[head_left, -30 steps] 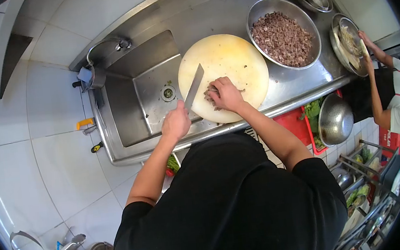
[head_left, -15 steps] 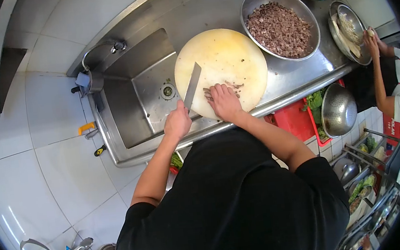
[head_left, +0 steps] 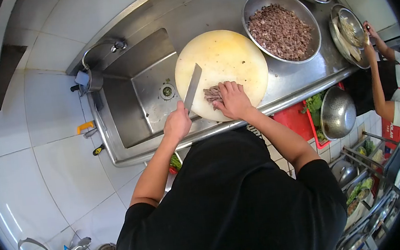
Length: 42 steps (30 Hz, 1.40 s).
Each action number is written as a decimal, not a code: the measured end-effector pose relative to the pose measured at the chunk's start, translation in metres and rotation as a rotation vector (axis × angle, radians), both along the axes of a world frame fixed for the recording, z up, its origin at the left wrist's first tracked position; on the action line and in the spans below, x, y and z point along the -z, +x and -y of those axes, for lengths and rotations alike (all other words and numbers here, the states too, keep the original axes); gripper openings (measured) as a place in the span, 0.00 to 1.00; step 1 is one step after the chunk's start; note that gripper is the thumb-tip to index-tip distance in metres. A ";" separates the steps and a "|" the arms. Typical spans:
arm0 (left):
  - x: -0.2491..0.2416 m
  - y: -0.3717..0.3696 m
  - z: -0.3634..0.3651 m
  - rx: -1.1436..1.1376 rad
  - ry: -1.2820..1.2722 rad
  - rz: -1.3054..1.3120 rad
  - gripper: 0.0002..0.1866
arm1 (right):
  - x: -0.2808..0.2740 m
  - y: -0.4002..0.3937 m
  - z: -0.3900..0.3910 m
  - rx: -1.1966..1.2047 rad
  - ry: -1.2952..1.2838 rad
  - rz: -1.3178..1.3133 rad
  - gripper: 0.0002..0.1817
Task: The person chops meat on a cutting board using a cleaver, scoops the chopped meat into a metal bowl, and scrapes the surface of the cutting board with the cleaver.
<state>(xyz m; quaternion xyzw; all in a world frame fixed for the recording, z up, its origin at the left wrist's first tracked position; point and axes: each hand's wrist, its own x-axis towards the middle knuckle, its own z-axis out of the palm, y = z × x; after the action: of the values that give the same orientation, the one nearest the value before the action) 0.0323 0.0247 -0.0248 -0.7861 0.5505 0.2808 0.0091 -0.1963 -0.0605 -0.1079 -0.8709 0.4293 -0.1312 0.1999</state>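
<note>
As I log it, the meat strips [head_left: 212,95] lie roughly crosswise near the round board's [head_left: 217,51] front edge, between knife [head_left: 192,88] and right hand [head_left: 235,100]. Right is nearer, touching them, grip unclear; left hand [head_left: 177,122] clasps the knife.

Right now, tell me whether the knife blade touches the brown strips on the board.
Apart: the head view shows bare cutting board between the knife blade and the brown strips.

Bare forearms [head_left: 154,170] reach forward, the left hand [head_left: 177,122] curled tight, the right hand [head_left: 234,101] palm down, thumb spread
</note>
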 end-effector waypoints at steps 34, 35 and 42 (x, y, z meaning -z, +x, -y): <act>-0.027 -0.019 -0.029 0.080 0.138 -0.006 0.13 | 0.006 0.026 0.023 -0.090 0.163 0.446 0.06; -0.021 -0.019 -0.032 0.064 0.179 -0.007 0.14 | 0.007 0.024 0.023 -0.093 0.159 0.423 0.06; -0.017 -0.032 0.015 0.104 0.100 -0.019 0.14 | -0.001 0.022 0.020 -0.059 0.150 0.431 0.05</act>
<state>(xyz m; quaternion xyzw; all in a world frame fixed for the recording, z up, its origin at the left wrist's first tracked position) 0.0000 0.0095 -0.0081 -0.7524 0.5759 0.3146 0.0579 -0.1745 -0.0801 -0.1071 -0.8175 0.3597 -0.2762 0.3550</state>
